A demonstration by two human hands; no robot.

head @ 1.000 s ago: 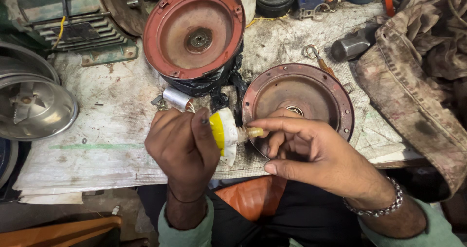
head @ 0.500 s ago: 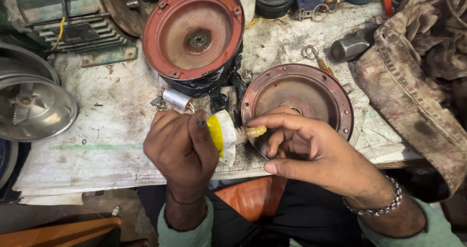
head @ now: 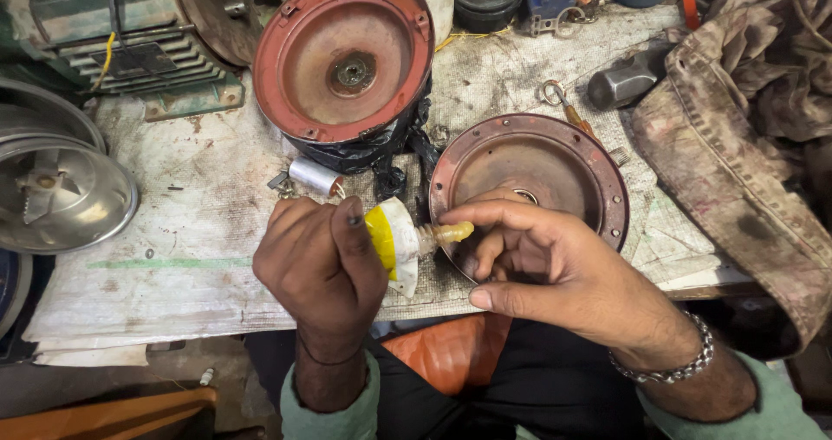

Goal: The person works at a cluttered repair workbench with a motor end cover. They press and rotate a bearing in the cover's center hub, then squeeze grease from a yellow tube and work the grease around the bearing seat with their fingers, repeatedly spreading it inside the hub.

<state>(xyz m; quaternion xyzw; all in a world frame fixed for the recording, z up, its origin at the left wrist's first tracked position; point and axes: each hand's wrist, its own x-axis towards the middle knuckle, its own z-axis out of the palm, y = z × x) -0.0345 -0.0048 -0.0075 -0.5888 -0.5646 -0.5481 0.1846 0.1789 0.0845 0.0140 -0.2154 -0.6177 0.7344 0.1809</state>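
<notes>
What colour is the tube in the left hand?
The tube is yellow and white with an amber nozzle; the head view shows it.

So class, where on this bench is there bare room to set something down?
Bare cloth lies between the steel bowl and the left hand. Crowded: around both red covers, and along the far edge.

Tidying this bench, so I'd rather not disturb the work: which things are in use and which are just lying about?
In use:
left hand
yellow-and-white tube, gripped by it
right hand, at the tube's nozzle
red round cover beneath it

Lying about:
red motor housing
hammer head
silver fan cover
stained cloth
</notes>
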